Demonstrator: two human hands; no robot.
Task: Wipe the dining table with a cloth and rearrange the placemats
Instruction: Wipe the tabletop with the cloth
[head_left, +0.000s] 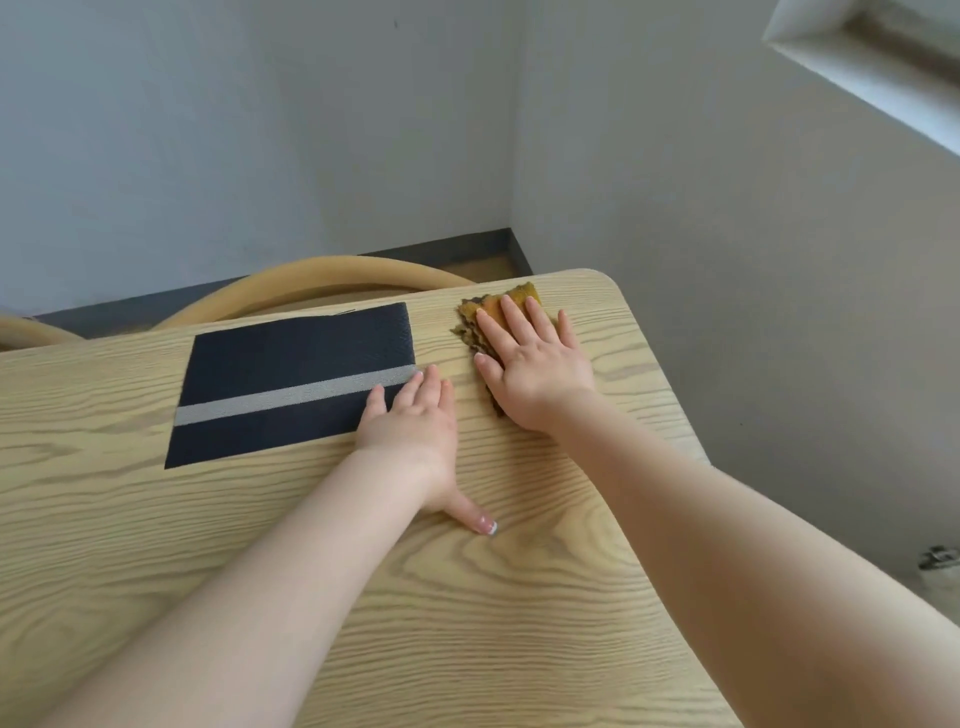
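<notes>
Head view. The table (363, 597), pale wood grain with rounded corners, filled the lower frame; its far right corner stood near where two grey walls met. The right hand (535, 364) lay flat, palm down, on the cloth (511, 304), fingers straight and slightly spread, pointing toward the far edge. The cloth was mustard-yellow with a darker ragged border, bunched under the palm just inside the far right corner; part of it showed beyond the fingertips and part along the thumb side, the rest hidden under the hand. The left hand (415, 421) was also flat and open, palm down on the table, fingers straight, thumb splayed back toward the near edge. Its fingertips overlapped the right end of the placemat (291, 379), at the near right corner of the mat where the stripe ended. The placemat was dark navy with one pale grey stripe running lengthwise, lying flat along the far edge, left of the cloth and apart from it, with bare wood between. Neither hand gripped anything; both pressed or rested with straight fingers. Both forearms were bare and reached in from the near edge. Beyond the far edge, a curved wooden chair back (311, 280) showed, close against the table behind the placemat. A dark skirting ran along the base of the far wall.
</notes>
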